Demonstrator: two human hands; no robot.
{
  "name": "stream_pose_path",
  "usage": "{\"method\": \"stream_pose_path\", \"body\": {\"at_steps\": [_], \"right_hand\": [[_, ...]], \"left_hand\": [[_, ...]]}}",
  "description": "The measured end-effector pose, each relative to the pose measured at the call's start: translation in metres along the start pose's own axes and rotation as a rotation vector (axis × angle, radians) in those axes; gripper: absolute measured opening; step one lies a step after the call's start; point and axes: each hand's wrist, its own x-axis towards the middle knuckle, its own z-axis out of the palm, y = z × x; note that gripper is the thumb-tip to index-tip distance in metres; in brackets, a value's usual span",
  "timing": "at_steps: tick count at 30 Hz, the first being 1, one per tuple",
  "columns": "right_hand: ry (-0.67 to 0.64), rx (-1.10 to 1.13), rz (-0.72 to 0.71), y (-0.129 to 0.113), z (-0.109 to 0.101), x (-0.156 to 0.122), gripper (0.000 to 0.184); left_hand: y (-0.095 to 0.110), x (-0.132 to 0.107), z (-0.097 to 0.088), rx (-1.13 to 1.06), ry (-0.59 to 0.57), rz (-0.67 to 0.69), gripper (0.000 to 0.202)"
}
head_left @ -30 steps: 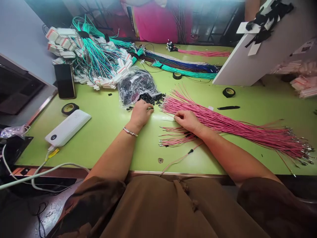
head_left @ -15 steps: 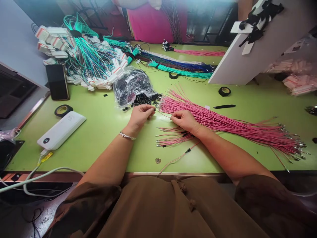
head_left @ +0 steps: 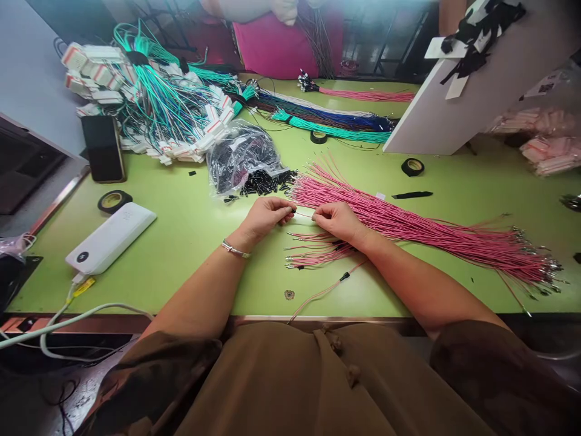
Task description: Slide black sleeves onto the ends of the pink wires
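My left hand [head_left: 265, 217] and my right hand [head_left: 338, 219] meet over the green table [head_left: 190, 242], each pinching one end of a short stretch of a single pink wire [head_left: 305, 214]. What the left fingertips hold against the wire end is too small to make out. Behind my right hand lies a large bundle of pink wires [head_left: 417, 227], fanned toward the right. A smaller group of pink wires [head_left: 313, 251] rests under my right wrist. Small black sleeves [head_left: 265, 181] spill from a clear plastic bag [head_left: 240, 156] just beyond my left hand.
A white power bank [head_left: 111, 236] with a cable, a tape roll [head_left: 112, 200] and a dark phone [head_left: 103, 148] sit at the left. Teal wire harnesses [head_left: 158, 103] pile at the back left. More tape rolls [head_left: 412, 166], a slanted white board [head_left: 472, 91], and a person in pink [head_left: 281, 42] are behind.
My left hand came back from the black sleeves toward my right hand. Both hands now pinch one pink wire between them.
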Motion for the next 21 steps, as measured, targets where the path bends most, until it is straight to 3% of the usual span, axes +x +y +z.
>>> {"method": "stream_pose_path", "body": {"at_steps": [9, 14, 21], "right_hand": [[-0.054, 0.013, -0.015, 0.001, -0.002, 0.001, 0.022], [-0.033, 0.142, 0.075, -0.004, -0.004, 0.000, 0.020], [-0.035, 0.142, 0.064, -0.004, -0.005, -0.001, 0.019]], "left_hand": [[0.003, -0.003, 0.008, 0.014, -0.033, -0.014, 0.024], [0.000, -0.002, 0.011, 0.024, -0.018, -0.025, 0.024], [0.003, 0.000, 0.016, 0.149, 0.113, 0.101, 0.017]]}}
